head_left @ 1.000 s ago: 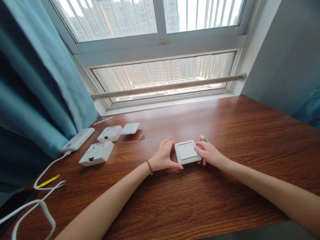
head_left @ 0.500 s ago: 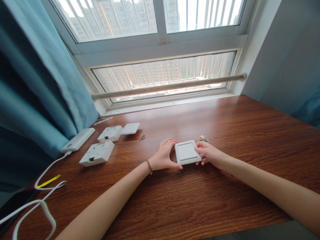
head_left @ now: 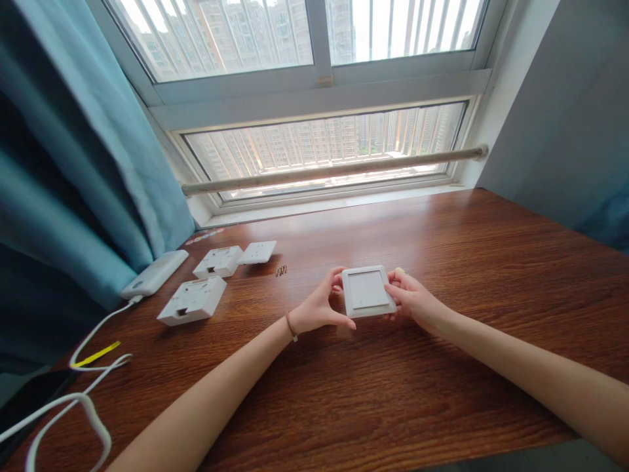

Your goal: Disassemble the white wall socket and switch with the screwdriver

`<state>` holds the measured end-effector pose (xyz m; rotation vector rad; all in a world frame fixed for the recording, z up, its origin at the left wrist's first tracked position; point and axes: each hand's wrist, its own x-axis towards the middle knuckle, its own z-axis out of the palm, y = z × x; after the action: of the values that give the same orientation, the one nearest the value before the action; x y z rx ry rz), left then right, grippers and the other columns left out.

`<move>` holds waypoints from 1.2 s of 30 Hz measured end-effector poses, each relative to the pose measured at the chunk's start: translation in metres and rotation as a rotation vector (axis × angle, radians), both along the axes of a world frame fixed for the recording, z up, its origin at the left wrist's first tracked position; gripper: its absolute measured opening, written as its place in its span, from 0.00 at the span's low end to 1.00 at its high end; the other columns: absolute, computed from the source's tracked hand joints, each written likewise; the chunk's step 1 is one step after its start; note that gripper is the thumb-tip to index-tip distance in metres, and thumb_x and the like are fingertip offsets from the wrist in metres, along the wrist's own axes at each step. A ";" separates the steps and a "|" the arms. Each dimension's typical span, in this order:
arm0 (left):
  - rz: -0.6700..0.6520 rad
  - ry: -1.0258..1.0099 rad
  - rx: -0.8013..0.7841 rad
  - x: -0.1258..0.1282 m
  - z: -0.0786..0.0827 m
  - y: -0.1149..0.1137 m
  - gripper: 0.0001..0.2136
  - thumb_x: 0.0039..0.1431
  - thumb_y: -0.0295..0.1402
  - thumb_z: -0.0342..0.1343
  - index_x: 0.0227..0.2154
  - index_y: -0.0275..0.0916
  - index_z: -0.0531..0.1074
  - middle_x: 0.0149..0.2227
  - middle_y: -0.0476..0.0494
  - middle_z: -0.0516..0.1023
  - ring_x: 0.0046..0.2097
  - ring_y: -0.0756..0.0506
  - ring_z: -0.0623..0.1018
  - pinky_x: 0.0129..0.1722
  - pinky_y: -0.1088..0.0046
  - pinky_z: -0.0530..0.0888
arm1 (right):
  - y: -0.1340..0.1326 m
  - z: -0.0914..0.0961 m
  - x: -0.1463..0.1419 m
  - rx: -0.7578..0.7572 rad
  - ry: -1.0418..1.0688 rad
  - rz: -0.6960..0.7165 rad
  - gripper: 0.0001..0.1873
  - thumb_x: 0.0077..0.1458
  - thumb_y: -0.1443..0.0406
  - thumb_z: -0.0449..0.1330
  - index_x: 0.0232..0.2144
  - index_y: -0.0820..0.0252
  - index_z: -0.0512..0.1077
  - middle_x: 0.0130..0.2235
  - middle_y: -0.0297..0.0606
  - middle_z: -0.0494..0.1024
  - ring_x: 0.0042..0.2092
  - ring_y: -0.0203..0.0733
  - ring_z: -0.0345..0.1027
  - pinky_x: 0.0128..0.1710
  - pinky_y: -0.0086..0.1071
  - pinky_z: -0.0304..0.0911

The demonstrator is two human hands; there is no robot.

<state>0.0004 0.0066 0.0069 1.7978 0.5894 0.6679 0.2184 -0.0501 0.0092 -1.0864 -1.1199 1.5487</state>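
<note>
A white square wall switch (head_left: 368, 292) is held between both hands just above the wooden desk (head_left: 442, 249), its front tilted toward me. My left hand (head_left: 319, 305) grips its left edge with thumb below and fingers curled behind. On the opposite side, my right hand (head_left: 415, 300) pinches the right edge. A small yellow-handled tool (head_left: 399, 269) is almost hidden behind my right hand.
At the left lie two white mounting boxes (head_left: 192, 299) (head_left: 217, 261), a white cover plate (head_left: 257, 252), a few small screws (head_left: 281, 269), a white power bank (head_left: 154, 273) with its white cable (head_left: 88, 341). A teal curtain (head_left: 73, 164) hangs at the left, window behind.
The switch has been lifted off the desk and tipped up toward me. Both hands rose slightly with it and now cover most of the yellow tool.
</note>
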 end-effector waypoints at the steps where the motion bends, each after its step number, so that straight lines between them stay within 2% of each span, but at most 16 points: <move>1: -0.026 -0.081 -0.090 0.002 0.002 -0.002 0.42 0.34 0.36 0.68 0.53 0.44 0.51 0.51 0.38 0.65 0.51 0.40 0.67 0.49 0.63 0.64 | -0.001 0.001 0.000 0.024 0.018 -0.006 0.10 0.54 0.59 0.54 0.33 0.57 0.57 0.28 0.28 0.71 0.21 0.31 0.68 0.18 0.25 0.63; 3: -0.002 -0.221 -0.250 0.007 0.007 -0.008 0.36 0.41 0.37 0.65 0.52 0.44 0.54 0.49 0.38 0.67 0.47 0.42 0.70 0.45 0.66 0.67 | -0.002 0.003 -0.001 0.051 0.024 -0.021 0.12 0.53 0.58 0.55 0.33 0.57 0.57 0.30 0.29 0.71 0.23 0.31 0.67 0.20 0.26 0.65; 5: 0.102 -0.295 -0.353 0.012 0.008 -0.013 0.26 0.48 0.39 0.60 0.49 0.41 0.57 0.45 0.39 0.71 0.43 0.44 0.73 0.41 0.69 0.69 | -0.004 0.005 -0.002 0.066 0.003 -0.026 0.13 0.52 0.57 0.56 0.33 0.57 0.57 0.31 0.30 0.70 0.25 0.32 0.67 0.21 0.27 0.66; 8: 0.266 -0.294 -0.405 0.016 0.007 -0.018 0.19 0.51 0.39 0.58 0.43 0.40 0.60 0.36 0.44 0.74 0.35 0.48 0.74 0.32 0.75 0.69 | -0.006 0.008 -0.003 0.071 -0.036 0.013 0.15 0.51 0.55 0.57 0.34 0.58 0.57 0.31 0.31 0.70 0.26 0.34 0.67 0.22 0.29 0.67; 10: 0.314 -0.287 -0.403 0.017 0.005 -0.019 0.17 0.51 0.39 0.57 0.41 0.39 0.61 0.32 0.47 0.74 0.32 0.50 0.73 0.29 0.78 0.68 | -0.007 0.009 -0.004 0.072 -0.063 0.048 0.17 0.50 0.54 0.57 0.34 0.58 0.57 0.30 0.31 0.70 0.26 0.34 0.68 0.22 0.30 0.67; 20: 0.337 -0.298 -0.448 0.017 0.009 -0.022 0.17 0.48 0.39 0.60 0.39 0.39 0.63 0.30 0.48 0.73 0.31 0.50 0.72 0.29 0.78 0.68 | -0.009 0.011 -0.004 0.010 -0.030 0.115 0.16 0.50 0.55 0.58 0.35 0.58 0.59 0.28 0.29 0.70 0.23 0.33 0.68 0.19 0.28 0.66; 23: 0.339 -0.296 -0.428 0.016 0.008 -0.022 0.17 0.48 0.39 0.60 0.39 0.39 0.63 0.30 0.48 0.73 0.32 0.50 0.73 0.29 0.78 0.67 | -0.010 0.009 -0.004 0.019 0.004 0.131 0.16 0.50 0.55 0.58 0.35 0.58 0.60 0.29 0.30 0.70 0.25 0.34 0.69 0.21 0.28 0.67; 30: 0.348 -0.297 -0.417 0.018 0.007 -0.024 0.16 0.51 0.40 0.58 0.39 0.38 0.64 0.33 0.46 0.75 0.33 0.50 0.74 0.31 0.77 0.69 | -0.009 0.007 -0.004 0.023 0.029 0.099 0.16 0.50 0.55 0.58 0.36 0.58 0.60 0.31 0.32 0.71 0.28 0.34 0.69 0.23 0.27 0.67; 36: 0.357 -0.301 -0.434 0.021 0.009 -0.027 0.15 0.50 0.41 0.58 0.36 0.37 0.65 0.35 0.44 0.75 0.34 0.49 0.74 0.33 0.76 0.70 | -0.008 0.005 -0.004 0.045 0.014 0.070 0.17 0.49 0.55 0.59 0.35 0.58 0.61 0.30 0.31 0.71 0.28 0.34 0.68 0.23 0.27 0.67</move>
<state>0.0209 -0.0199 0.0159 1.1717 0.7885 0.9505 0.2146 -0.0581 0.0146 -1.0140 -1.1893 1.5758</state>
